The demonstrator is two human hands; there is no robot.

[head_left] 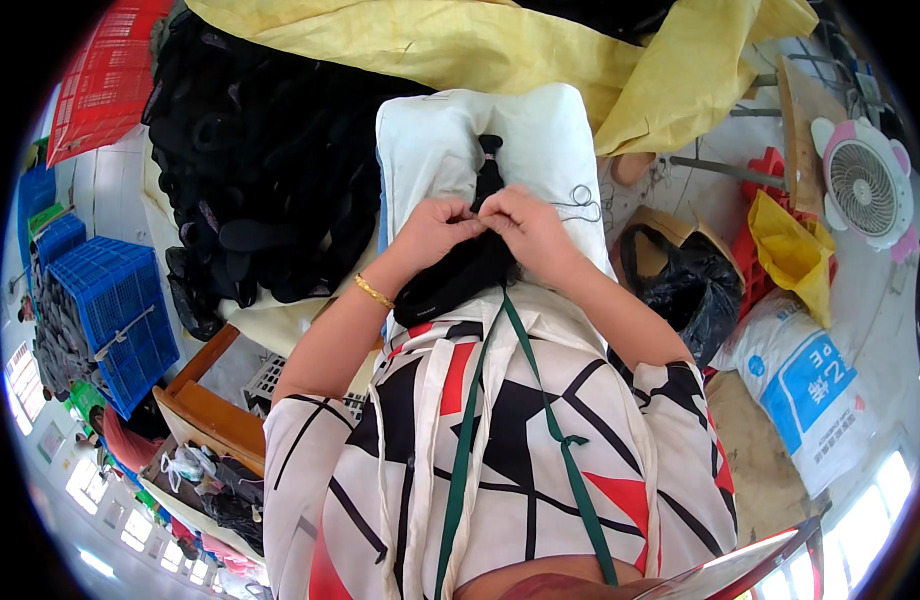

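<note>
A long, soft black fabric piece [460, 278] lies over my lap and up onto a white padded cloth [545, 135]. My left hand [438, 232] is closed in a pinch on the piece, with a gold bracelet on that wrist. Close beside it, fingertips almost meeting, my right hand [525, 228] also pinches the black fabric. Whether a needle or thread is between the fingers is too small to tell. A pair of small scissors [581, 203] with ring handles rests on the white cloth, just right of my right hand.
A large heap of similar black pieces [265, 150] stands at my left. Yellow sheeting [460, 40] spans the far side. To the right are a black plastic bag [685, 280], a white printed sack [800, 390] and a fan [865, 180]. Blue crates [115, 310] stand farther left.
</note>
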